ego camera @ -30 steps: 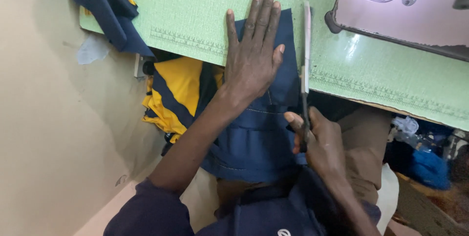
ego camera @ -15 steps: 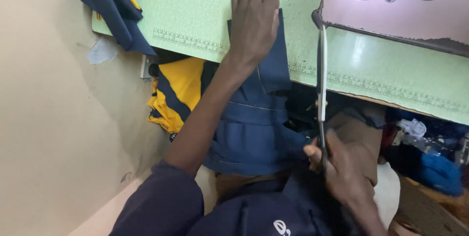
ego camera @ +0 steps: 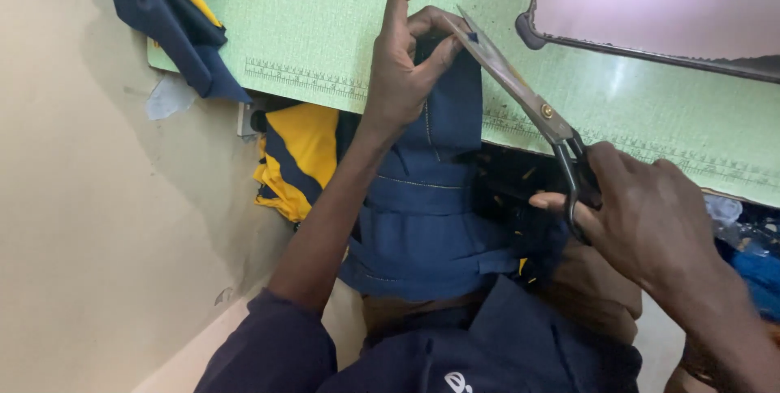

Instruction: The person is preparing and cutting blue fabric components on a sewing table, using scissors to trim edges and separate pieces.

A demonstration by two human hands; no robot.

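Left hand (ego camera: 400,76) pinches the navy blue denim fabric (ego camera: 431,198) at frame centre; right hand (ego camera: 650,214), fingers gripping, angles long steel scissors (ego camera: 520,88) to its top edge.

I'm seeing a sewing machine (ego camera: 650,3) sitting on the green table (ego camera: 325,27), with navy-and-yellow garments (ego camera: 296,157) hanging off its edge.

Evenly and brightly lit from above, with soft glare on the glossy sewing machine bed (ego camera: 650,11) and a pale sheen across the green table (ego camera: 325,27). Soft shadow cast on the cream wall (ego camera: 97,198) at left. Slight motion blur on the right hand (ego camera: 658,222); mild wide-angle stretching toward corners.
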